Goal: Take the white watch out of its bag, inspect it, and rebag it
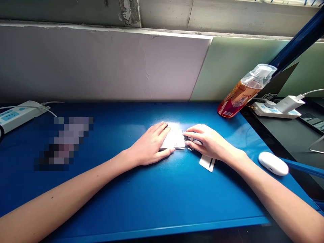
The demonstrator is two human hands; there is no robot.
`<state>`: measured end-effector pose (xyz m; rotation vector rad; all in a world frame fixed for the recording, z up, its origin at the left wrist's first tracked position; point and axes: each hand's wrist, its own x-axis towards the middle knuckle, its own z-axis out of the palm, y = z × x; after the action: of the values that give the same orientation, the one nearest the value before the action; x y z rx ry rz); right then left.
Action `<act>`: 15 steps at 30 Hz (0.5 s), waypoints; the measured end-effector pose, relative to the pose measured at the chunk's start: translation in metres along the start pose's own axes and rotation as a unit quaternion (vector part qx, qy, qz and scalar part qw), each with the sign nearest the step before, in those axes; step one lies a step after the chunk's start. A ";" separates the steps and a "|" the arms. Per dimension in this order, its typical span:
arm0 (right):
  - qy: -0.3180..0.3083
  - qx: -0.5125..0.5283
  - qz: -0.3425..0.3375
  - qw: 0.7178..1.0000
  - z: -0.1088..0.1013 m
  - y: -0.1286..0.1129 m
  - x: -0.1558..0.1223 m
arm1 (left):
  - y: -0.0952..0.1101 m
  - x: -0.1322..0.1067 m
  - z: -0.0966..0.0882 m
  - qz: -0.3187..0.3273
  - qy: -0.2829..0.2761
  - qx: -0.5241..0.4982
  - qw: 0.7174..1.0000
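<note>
Midway across the blue table lies a flat, pale rectangular packet (174,139), its top washed out by glare and its edges looking like clear plastic. Across its left end rests my left hand (152,144), fingers on the far side and thumb along the near edge, gripping it. My right hand (206,140) is at the packet's right end, fingers and thumb closed around a small dark piece with whitish spots (191,139); its kind is unclear. A white card with a dark slot (208,163) lies partly under my right hand.
An orange-red bottle with a clear cap (240,92) stands at the back right. A white rounded case (273,163) sits near the right edge. Power strips lie left (22,113) and right (275,109). A blurred-out object (69,138) is on the left.
</note>
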<state>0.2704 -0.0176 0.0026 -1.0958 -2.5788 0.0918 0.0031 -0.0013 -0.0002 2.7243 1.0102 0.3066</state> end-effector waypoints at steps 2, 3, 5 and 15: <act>-0.003 0.001 -0.002 1.000 0.000 0.001 -0.001 | -0.001 0.000 0.001 0.003 0.008 0.002 1.000; -0.003 0.003 -0.004 1.000 0.001 0.001 -0.001 | -0.001 0.000 0.001 0.006 0.012 0.001 1.000; 0.000 0.009 -0.009 1.000 0.002 0.002 -0.001 | -0.002 0.000 0.001 0.014 0.019 0.000 1.000; 0.094 0.047 -0.037 0.994 0.015 0.005 0.002 | -0.003 -0.001 0.001 0.046 0.042 -0.005 0.998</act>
<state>0.2681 -0.0113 -0.0117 -0.9287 -2.4176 0.0876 0.0013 0.0000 -0.0022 2.7736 0.9036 0.4449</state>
